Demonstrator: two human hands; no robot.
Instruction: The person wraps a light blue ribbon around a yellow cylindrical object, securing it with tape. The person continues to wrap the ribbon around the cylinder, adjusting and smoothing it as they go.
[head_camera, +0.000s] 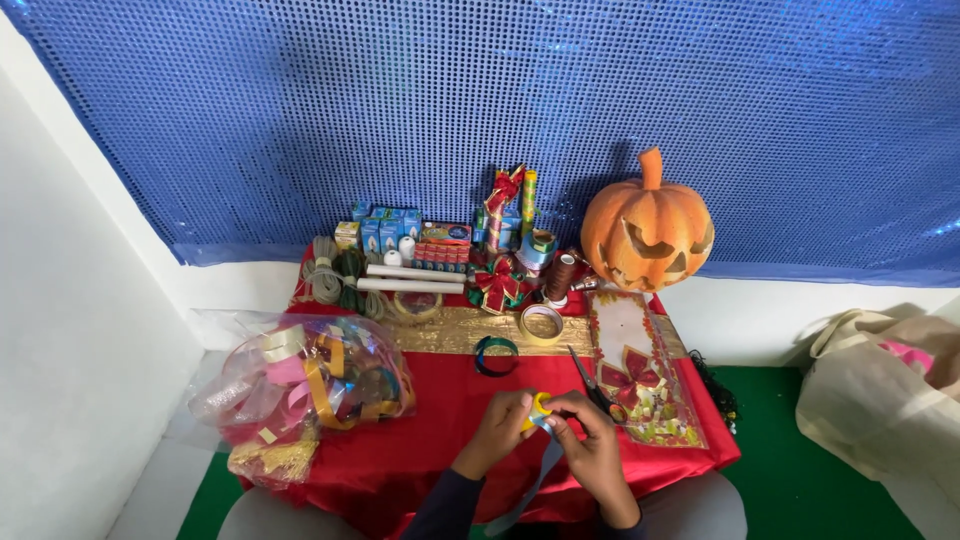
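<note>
Hands meet at six o'clock on the red-clothed low bench. Left hand and right hand pinch, between them, a small yellow ribbon roll with a grey-blue ribbon tail hanging toward the lap. Both grips are narrow, fingertips closed on the roll and its ribbon; exactly which fingers bear on which part is too small to tell.

Judgement on doing this well: keep the roll steady in one hand, draw the ribbon flat with the other, no twist, tension even.

Pose: both forearms come up from the bottom edge, wrists bent inward, knuckles up, thumbs toward each other, hands touching over the cloth.

Round about: black-handled scissors just beside the right hand at one o'clock; clear plastic bag of mixed ribbon rolls at nine o'clock; cream tape ring and dark green ribbon ring at twelve; orange carved pumpkin lantern far at one o'clock.
</note>
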